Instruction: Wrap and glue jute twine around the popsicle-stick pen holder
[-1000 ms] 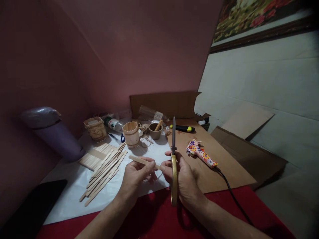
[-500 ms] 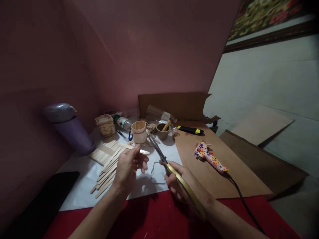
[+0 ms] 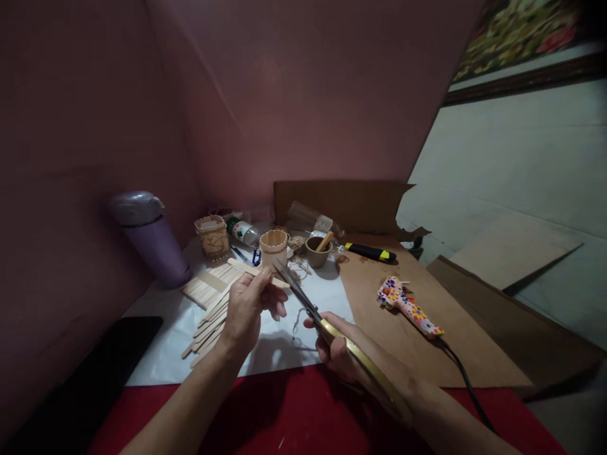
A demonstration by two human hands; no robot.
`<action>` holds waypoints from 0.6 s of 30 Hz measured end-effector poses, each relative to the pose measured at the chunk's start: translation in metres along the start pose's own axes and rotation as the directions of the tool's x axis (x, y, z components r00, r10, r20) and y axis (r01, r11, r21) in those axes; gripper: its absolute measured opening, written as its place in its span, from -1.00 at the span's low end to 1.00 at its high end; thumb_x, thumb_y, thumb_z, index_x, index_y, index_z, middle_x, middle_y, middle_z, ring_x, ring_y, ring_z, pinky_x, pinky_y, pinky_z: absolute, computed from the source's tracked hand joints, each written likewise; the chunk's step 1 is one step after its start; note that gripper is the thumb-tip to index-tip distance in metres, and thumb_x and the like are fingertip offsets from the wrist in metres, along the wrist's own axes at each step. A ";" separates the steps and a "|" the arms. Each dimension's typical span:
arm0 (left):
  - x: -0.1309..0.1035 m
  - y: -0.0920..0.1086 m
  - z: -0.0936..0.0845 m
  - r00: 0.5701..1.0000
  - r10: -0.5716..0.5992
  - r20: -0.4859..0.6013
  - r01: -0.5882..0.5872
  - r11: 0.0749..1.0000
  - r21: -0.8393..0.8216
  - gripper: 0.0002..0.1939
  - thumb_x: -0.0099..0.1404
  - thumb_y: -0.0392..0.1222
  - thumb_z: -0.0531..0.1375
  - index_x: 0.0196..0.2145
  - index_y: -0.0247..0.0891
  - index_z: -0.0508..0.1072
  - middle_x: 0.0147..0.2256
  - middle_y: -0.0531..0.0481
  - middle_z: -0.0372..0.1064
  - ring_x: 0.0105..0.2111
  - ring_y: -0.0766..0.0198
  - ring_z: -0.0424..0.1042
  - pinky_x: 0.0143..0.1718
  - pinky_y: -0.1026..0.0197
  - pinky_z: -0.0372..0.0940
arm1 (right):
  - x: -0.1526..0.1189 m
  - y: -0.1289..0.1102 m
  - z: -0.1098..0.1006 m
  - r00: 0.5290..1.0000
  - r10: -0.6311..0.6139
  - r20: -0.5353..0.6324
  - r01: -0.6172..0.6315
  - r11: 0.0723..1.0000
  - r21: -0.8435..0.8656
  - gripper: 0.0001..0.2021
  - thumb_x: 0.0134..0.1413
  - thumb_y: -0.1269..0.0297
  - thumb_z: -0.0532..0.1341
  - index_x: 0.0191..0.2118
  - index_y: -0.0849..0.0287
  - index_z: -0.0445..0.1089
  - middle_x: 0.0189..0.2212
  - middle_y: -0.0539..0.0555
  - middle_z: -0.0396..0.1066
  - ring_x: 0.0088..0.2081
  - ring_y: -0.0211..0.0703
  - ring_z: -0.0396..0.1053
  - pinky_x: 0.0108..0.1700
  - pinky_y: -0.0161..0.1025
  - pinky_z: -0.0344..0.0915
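Pinched between the thumb and fingers of my left hand (image 3: pixel 249 306) is a flat wooden craft stick (image 3: pixel 244 266), held slantwise above the white paper (image 3: pixel 275 354). My right hand (image 3: pixel 344 344) grips a pair of scissors (image 3: pixel 310 306) by its gold-coloured handles. The dark blades point up and left, their tips close to the right end of the stick; whether they touch it I cannot tell. Behind the tips stands a round wooden-stick cup (image 3: pixel 274 243) with a scalloped rim. Loose craft sticks (image 3: pixel 208 335) and a banded bundle of sticks (image 3: pixel 208 284) lie left of my left hand.
A purple tumbler (image 3: pixel 159 246) leans at the left. Behind are a square decorated box (image 3: pixel 212 237), a green-capped bottle (image 3: pixel 243 232) and a small pot (image 3: pixel 318 253). On the cardboard (image 3: pixel 379 341) lie a yellow-black cutter (image 3: pixel 370 252) and a flowered glue gun (image 3: pixel 408 306) with a cord.
The view has shifted slightly, so the table things appear further right. The stick in my left hand shows more fully now, and the scissor tips sit nearer its right end.
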State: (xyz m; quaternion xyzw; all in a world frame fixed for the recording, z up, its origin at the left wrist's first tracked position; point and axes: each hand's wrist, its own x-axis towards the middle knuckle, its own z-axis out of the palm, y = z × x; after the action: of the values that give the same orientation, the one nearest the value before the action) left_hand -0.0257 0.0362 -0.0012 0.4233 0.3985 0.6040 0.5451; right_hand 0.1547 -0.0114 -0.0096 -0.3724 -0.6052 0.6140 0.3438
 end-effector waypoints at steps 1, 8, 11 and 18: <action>0.000 0.000 0.000 1.000 0.001 0.010 -0.001 1.000 -0.005 -0.65 0.17 -0.06 0.20 -0.61 -0.40 0.40 -0.64 -0.09 0.43 -0.75 0.32 0.33 -0.74 0.31 0.14 | 0.000 0.000 0.000 1.000 0.003 0.009 -0.003 1.000 -0.017 -0.48 -0.04 -0.29 0.14 -0.30 0.13 0.20 -0.59 -0.12 0.07 -0.61 -0.37 -0.11 -0.61 -0.33 -0.17; 0.000 -0.001 0.002 1.000 0.016 0.026 -0.015 1.000 -0.020 -0.62 0.19 -0.04 0.19 -0.60 -0.43 0.43 -0.64 -0.10 0.42 -0.74 0.31 0.34 -0.74 0.31 0.16 | 0.001 -0.004 -0.002 0.999 -0.026 0.048 0.028 0.998 -0.047 -0.55 -0.02 -0.19 0.20 -0.33 0.14 0.16 -0.55 -0.14 0.00 -0.56 -0.37 -0.06 -0.57 -0.36 -0.06; 0.000 -0.001 0.002 0.999 0.012 0.041 -0.012 1.000 -0.020 -0.61 0.20 -0.05 0.18 -0.61 -0.43 0.43 -0.65 -0.10 0.41 -0.74 0.31 0.34 -0.74 0.31 0.17 | 0.001 -0.005 -0.001 0.998 -0.028 0.057 0.031 0.998 -0.050 -0.54 -0.05 -0.18 0.23 -0.33 0.13 0.16 -0.52 -0.12 0.03 -0.54 -0.36 -0.04 -0.54 -0.35 -0.02; 0.000 0.000 0.001 0.998 0.026 0.062 -0.026 1.000 -0.007 -0.62 0.23 -0.07 0.15 -0.60 -0.43 0.45 -0.70 -0.08 0.37 -0.74 0.30 0.34 -0.73 0.32 0.19 | 0.000 -0.008 0.004 0.999 -0.003 0.032 0.005 0.997 -0.072 -0.50 0.02 -0.27 0.09 -0.31 0.14 0.14 -0.51 -0.10 0.04 -0.53 -0.34 -0.03 -0.52 -0.34 -0.02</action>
State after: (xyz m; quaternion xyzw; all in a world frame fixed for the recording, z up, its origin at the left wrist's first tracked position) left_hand -0.0242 0.0362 -0.0012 0.4455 0.3738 0.5989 0.5506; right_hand 0.1511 -0.0129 -0.0015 -0.3735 -0.6331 0.5968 0.3216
